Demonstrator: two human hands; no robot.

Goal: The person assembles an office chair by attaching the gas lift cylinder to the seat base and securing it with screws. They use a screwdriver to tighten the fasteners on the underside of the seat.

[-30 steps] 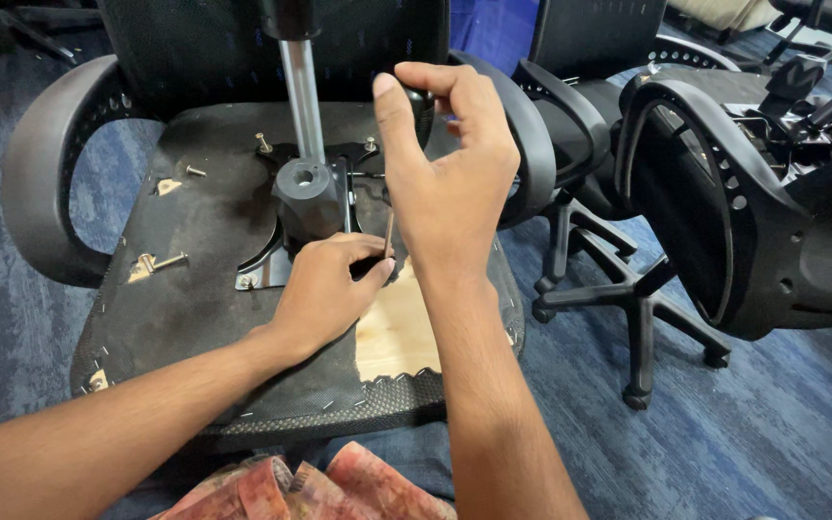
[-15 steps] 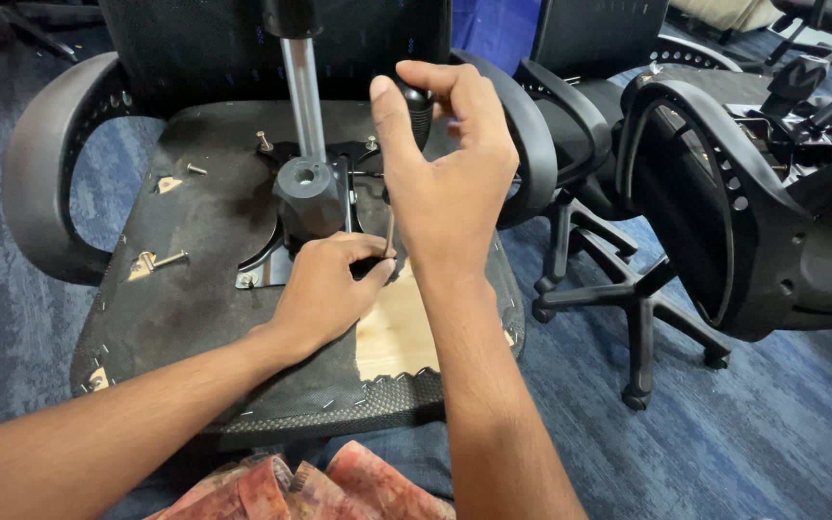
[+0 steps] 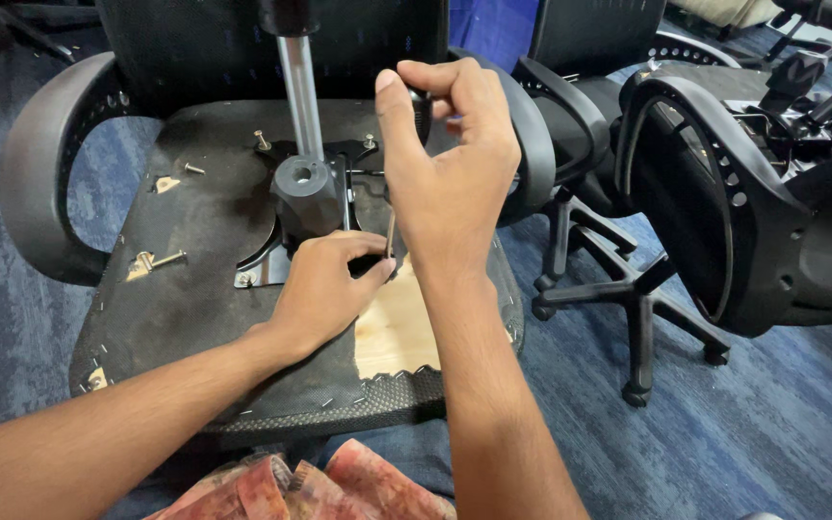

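Fingers of the right hand (image 3: 455, 159) pinch closed on the top of a thin hex key (image 3: 390, 234) standing upright. Below that grip the left hand (image 3: 325, 289) closes round the key's lower end on the upturned chair seat (image 3: 195, 260), beside one grey gas cylinder (image 3: 302, 116). Left of the grip lie two loose bolts (image 3: 158, 260), well apart.
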